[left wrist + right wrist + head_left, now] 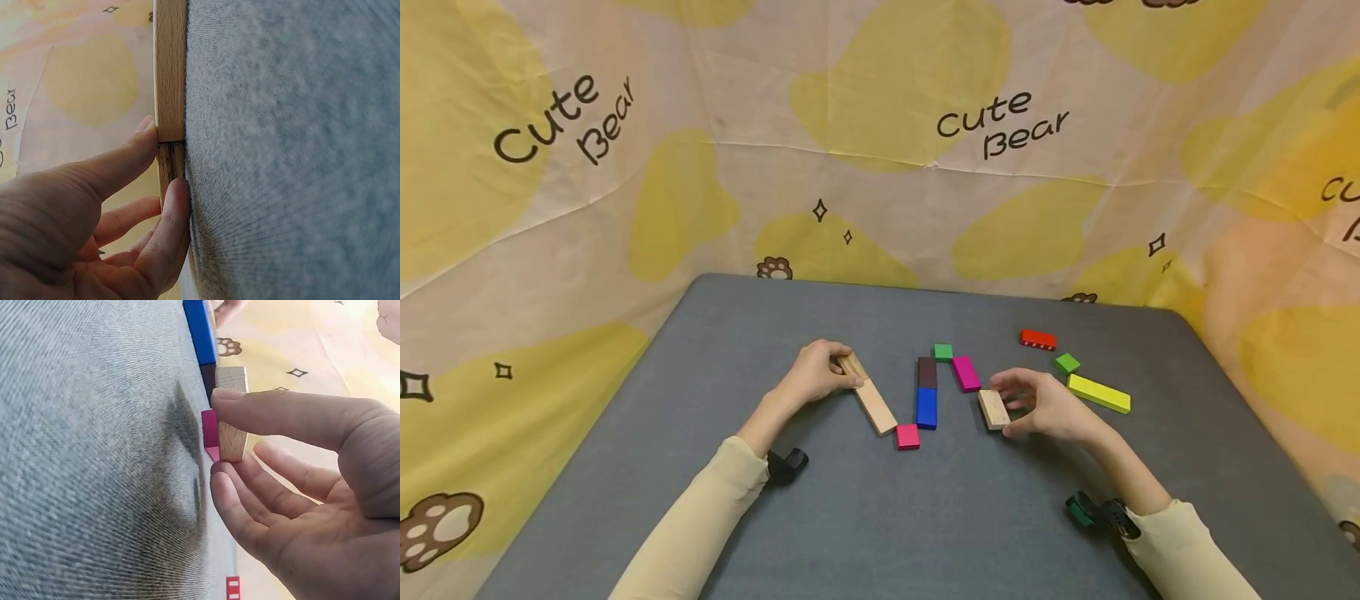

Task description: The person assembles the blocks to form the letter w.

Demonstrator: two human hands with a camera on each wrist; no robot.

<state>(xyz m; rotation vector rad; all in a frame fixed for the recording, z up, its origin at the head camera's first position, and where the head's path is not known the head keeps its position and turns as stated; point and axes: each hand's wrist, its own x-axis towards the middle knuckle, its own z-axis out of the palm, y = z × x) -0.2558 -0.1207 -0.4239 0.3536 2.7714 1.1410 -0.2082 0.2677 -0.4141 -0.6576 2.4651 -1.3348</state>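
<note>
My left hand (822, 369) pinches a short wooden block (851, 364) with darker grain between thumb and fingers. Its end meets a longer plain wooden block (877, 408), and both lie in one slanted line on the table. A pink block (907, 437) sits at the near end of that line. On the right, my right hand (1047, 405) pinches a small pale wooden block (232, 434) by its sides, and its shadow falls on the grey cloth. Just beyond it lies a slanted magenta block (966, 374).
Between the hands, a blue block (927, 408) and a dark brown block (927, 372) stand end to end, with a green block (943, 352) at their far corner. Right of the right hand are a yellow block (1099, 393), another green block (1067, 363) and a red block (1038, 339).
</note>
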